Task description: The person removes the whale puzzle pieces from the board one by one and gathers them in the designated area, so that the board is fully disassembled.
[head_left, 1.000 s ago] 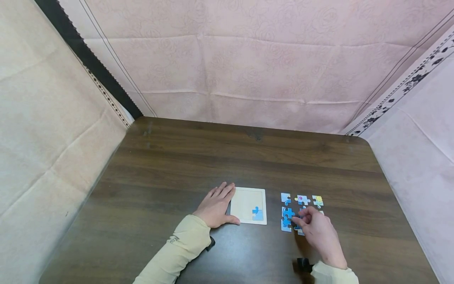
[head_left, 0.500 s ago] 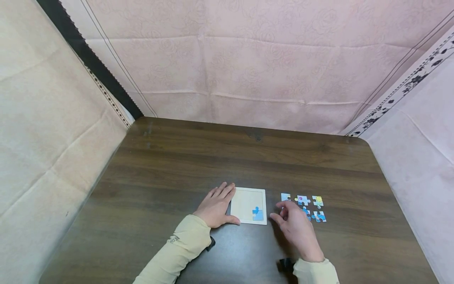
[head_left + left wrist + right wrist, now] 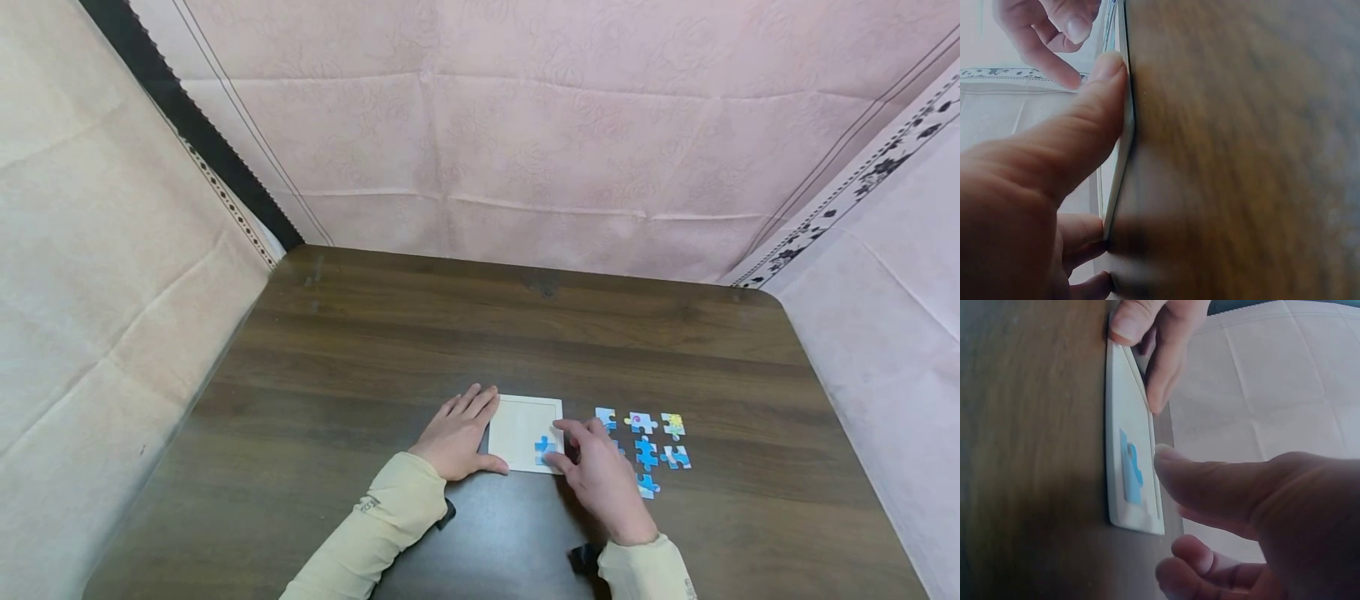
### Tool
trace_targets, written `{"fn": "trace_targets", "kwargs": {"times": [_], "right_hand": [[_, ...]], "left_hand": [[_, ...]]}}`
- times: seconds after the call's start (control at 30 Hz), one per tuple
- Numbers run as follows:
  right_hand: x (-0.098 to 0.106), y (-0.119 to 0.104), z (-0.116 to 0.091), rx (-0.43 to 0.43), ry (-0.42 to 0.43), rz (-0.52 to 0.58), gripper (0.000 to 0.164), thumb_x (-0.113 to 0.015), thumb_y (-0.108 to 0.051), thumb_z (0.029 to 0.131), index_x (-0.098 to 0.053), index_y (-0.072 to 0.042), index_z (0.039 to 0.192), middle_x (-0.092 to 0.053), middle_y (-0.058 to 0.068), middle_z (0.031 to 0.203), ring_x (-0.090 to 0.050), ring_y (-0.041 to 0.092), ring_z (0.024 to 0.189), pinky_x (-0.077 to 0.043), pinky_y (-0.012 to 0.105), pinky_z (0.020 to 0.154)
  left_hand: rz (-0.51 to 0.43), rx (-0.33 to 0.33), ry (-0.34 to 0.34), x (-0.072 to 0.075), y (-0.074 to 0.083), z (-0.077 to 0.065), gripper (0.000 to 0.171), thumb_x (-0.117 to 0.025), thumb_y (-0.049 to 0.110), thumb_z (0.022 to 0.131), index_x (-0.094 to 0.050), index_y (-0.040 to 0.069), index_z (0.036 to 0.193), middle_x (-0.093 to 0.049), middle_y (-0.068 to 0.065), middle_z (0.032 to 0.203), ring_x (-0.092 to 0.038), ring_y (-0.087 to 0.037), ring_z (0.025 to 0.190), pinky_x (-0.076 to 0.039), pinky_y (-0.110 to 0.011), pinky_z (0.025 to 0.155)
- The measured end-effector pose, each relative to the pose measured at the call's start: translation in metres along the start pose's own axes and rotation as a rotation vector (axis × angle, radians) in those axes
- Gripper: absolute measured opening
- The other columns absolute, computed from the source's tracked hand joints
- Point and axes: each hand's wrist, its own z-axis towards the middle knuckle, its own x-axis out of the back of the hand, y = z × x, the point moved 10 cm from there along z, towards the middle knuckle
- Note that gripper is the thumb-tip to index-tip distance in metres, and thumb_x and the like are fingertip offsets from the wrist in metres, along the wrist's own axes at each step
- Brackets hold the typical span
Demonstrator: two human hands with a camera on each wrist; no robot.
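Observation:
A pale square puzzle tray (image 3: 516, 433) lies flat on the table, with a blue puzzle piece (image 3: 542, 447) in its lower right corner. My left hand (image 3: 459, 437) rests on the tray's left edge, fingers fairly straight. Its thumb (image 3: 1100, 81) touches the near edge in the left wrist view. Over the tray's right edge is my right hand (image 3: 600, 479), thumb and index finger apart on either side of the blue piece's level. No piece shows between them in the head or right wrist view. The underside of that hand is partly hidden.
Right of the tray, several loose puzzle pieces (image 3: 647, 452) lie in rough rows on the brown table (image 3: 450, 333). My right hand hides part of the left column. Pale cloths (image 3: 480, 150) hang beyond the far edge and at both sides.
My right hand has moved left from the loose pieces to the tray's right edge, uncovering pieces in the middle and right columns. My left hand and the tray have stayed put.

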Motion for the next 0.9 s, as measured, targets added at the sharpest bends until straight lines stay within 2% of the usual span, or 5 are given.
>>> {"fn": "trace_targets", "kwargs": {"times": [0.23, 0.6, 0.9], "right_hand": [[-0.007, -0.002, 0.001, 0.000, -0.021, -0.017, 0.049, -0.083, -0.025, 0.078, -0.068, -0.014, 0.123, -0.051, 0.006, 0.095, -0.047, 0.017, 0.068, -0.042, 0.027, 0.054], [-0.012, -0.001, 0.001, -0.018, -0.042, -0.015, 0.035, -0.082, -0.020, 0.079, -0.074, -0.014, 0.112, -0.048, 0.005, 0.089, -0.045, 0.017, 0.065, -0.042, 0.027, 0.052], [-0.015, -0.009, 0.001, 0.032, -0.110, -0.070, 0.045, -0.079, -0.016, 0.082, -0.067, -0.016, 0.125, -0.046, 0.005, 0.091, -0.044, 0.015, 0.059, -0.042, 0.024, 0.046]], "left_hand": [[-0.016, -0.008, 0.007, 0.001, 0.000, 0.000, 0.104, -0.059, 0.072, 0.079, -0.023, 0.010, 0.155, -0.019, -0.003, 0.161, -0.012, -0.025, 0.148, -0.017, -0.046, 0.117], [-0.018, 0.006, -0.002, -0.001, -0.001, 0.000, 0.104, -0.058, 0.073, 0.079, -0.023, 0.011, 0.155, -0.018, -0.003, 0.162, -0.011, -0.024, 0.148, -0.016, -0.046, 0.118], [-0.018, 0.006, 0.000, -0.001, -0.002, 0.000, 0.104, -0.057, 0.074, 0.079, -0.022, 0.012, 0.156, -0.018, -0.002, 0.162, -0.010, -0.023, 0.149, -0.016, -0.045, 0.118]]}}
